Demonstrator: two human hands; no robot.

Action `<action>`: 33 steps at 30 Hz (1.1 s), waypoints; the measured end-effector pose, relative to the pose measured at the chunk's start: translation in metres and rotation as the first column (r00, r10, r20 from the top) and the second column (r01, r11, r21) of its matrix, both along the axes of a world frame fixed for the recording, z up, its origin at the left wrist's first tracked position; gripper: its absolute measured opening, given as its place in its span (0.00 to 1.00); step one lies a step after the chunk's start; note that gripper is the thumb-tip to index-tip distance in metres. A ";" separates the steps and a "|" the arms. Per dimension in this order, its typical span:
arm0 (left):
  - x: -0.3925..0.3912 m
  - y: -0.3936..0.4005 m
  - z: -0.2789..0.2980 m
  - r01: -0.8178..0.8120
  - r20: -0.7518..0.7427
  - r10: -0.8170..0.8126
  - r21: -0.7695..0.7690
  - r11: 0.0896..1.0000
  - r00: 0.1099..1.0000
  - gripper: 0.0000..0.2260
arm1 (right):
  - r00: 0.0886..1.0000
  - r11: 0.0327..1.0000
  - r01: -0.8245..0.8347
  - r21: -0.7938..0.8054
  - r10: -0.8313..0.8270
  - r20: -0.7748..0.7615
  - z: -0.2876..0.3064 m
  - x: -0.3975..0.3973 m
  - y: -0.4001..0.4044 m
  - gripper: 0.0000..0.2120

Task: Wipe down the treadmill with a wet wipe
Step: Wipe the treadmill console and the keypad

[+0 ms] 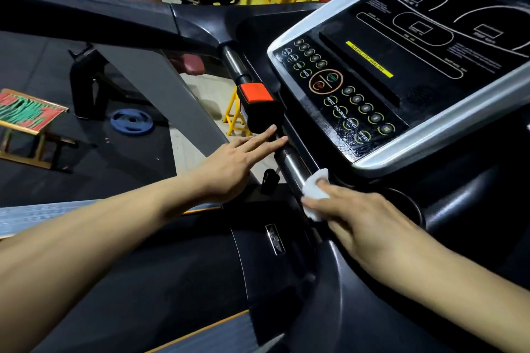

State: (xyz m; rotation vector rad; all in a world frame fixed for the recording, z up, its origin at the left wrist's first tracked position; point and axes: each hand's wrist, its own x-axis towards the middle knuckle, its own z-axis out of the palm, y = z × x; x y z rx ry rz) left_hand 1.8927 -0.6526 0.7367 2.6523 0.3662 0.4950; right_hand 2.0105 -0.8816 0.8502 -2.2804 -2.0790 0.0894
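Much of the white wet wipe (314, 190) is hidden under the fingers of the right hand (361, 221), and the bar beneath it is covered there too. Both forearms are cut off by the frame's lower edge. The treadmill console (401, 66) runs off the right and top edges; its small printed text is too blurred to read. The yellow strip (369, 59) carries lettering too small to make out. The left hand (235, 163) hides the part of the frame behind it
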 end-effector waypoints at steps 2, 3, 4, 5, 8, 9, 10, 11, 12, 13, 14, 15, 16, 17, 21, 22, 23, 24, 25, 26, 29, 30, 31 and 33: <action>0.001 -0.002 0.000 0.002 -0.001 -0.002 -0.013 1.000 1.000 0.46 | 0.989 0.997 0.068 0.047 -0.061 -0.136 -0.003 0.009 0.015 0.18; 0.001 -0.002 0.001 0.004 -0.001 -0.004 -0.014 1.000 1.000 0.46 | 0.982 0.993 0.105 0.057 -0.094 -0.166 -0.004 0.014 0.028 0.18; 0.001 -0.001 0.001 0.005 0.003 -0.005 -0.011 1.000 1.000 0.46 | 0.975 0.988 0.143 0.061 -0.131 -0.177 -0.006 0.018 0.043 0.19; 0.001 -0.001 0.002 0.005 0.008 -0.005 -0.007 1.000 1.000 0.46 | 0.967 0.982 0.181 0.051 -0.169 -0.189 -0.008 0.022 0.057 0.20; 0.001 0.000 0.002 -0.002 0.024 0.003 -0.013 1.000 1.000 0.45 | 0.930 0.950 0.312 0.033 -0.298 -0.216 -0.012 0.030 0.084 0.21; 0.001 0.000 0.002 -0.003 0.030 0.004 -0.018 1.000 1.000 0.45 | 0.923 0.942 0.335 0.019 -0.325 -0.206 -0.010 0.031 0.084 0.21; 0.000 -0.001 0.002 0.000 0.034 0.000 -0.018 1.000 0.999 0.45 | 0.923 0.939 0.343 -0.009 -0.338 -0.185 -0.007 0.032 0.081 0.21; 0.000 -0.001 0.001 0.007 0.036 -0.006 -0.018 1.000 0.999 0.45 | 0.927 0.941 0.337 -0.043 -0.339 -0.157 -0.001 0.031 0.076 0.20; 0.000 -0.001 0.000 0.011 0.038 -0.011 -0.019 1.000 0.999 0.45 | 0.929 0.937 0.341 -0.079 -0.348 -0.125 0.007 0.030 0.072 0.21; 0.000 0.000 -0.001 0.011 0.035 -0.010 -0.021 1.000 0.999 0.46 | 0.933 0.936 0.344 -0.076 -0.350 -0.089 0.016 0.030 0.070 0.22; 0.000 0.000 -0.003 0.007 0.032 -0.007 -0.021 1.000 0.999 0.46 | 0.941 0.942 0.335 -0.014 -0.335 -0.043 0.024 0.030 0.073 0.24; 0.000 -0.001 -0.004 0.006 0.028 -0.006 -0.020 1.000 1.000 0.46 | 0.953 0.950 0.300 0.088 -0.302 0.009 0.030 0.031 0.080 0.25; 0.000 -0.001 -0.005 0.008 0.027 -0.007 -0.020 1.000 1.000 0.47 | 0.963 0.954 0.247 0.169 -0.261 0.070 0.033 0.033 0.089 0.24; 0.001 -0.001 -0.006 0.010 0.026 -0.009 -0.019 1.000 1.000 0.47 | 0.964 0.961 0.201 0.191 -0.228 0.135 0.033 0.036 0.102 0.21; 0.003 0.001 -0.012 0.022 0.029 -0.021 -0.010 1.000 0.999 0.46 | 0.916 0.993 0.118 -0.023 -0.100 0.389 0.000 0.049 0.153 0.07; 0.003 0.002 -0.013 0.024 0.029 -0.023 -0.006 1.000 0.999 0.47 | 0.905 0.992 0.113 -0.055 -0.080 0.417 -0.008 0.055 0.161 0.06; 0.003 0.002 -0.013 0.027 0.029 -0.027 -0.003 1.000 0.999 0.47 | 0.902 0.991 0.111 -0.072 -0.070 0.425 -0.013 0.057 0.165 0.06; 0.004 0.002 -0.013 0.031 0.028 -0.031 -0.003 1.000 0.999 0.46 | 0.904 0.990 0.119 -0.077 -0.075 0.421 -0.015 0.059 0.167 0.06; 0.004 0.003 -0.013 0.034 0.027 -0.034 -0.005 0.999 0.999 0.46 | 0.910 0.987 0.138 -0.082 -0.093 0.404 -0.016 0.061 0.167 0.05; 0.003 0.003 -0.012 0.034 0.026 -0.034 -0.008 0.999 0.999 0.45 | 0.920 0.983 0.162 -0.087 -0.118 0.375 -0.015 0.061 0.167 0.06; 0.003 0.002 -0.011 0.019 0.027 -0.019 -0.010 1.000 0.999 0.44 | 0.936 0.969 0.231 -0.092 -0.196 0.291 -0.010 0.053 0.160 0.11; 0.004 0.002 -0.010 0.012 0.023 -0.012 -0.012 1.000 1.000 0.44 | 0.938 0.964 0.249 -0.094 -0.216 0.270 -0.009 0.051 0.154 0.09; 0.004 0.001 -0.008 0.006 0.019 -0.005 -0.014 1.000 1.000 0.44 | 0.942 0.960 0.264 -0.096 -0.235 0.241 -0.008 0.050 0.146 0.05; 0.003 0.000 -0.006 -0.008 0.008 0.008 -0.013 1.000 1.000 0.45 | 0.944 0.950 0.294 -0.108 -0.270 0.190 -0.006 0.046 0.123 0.07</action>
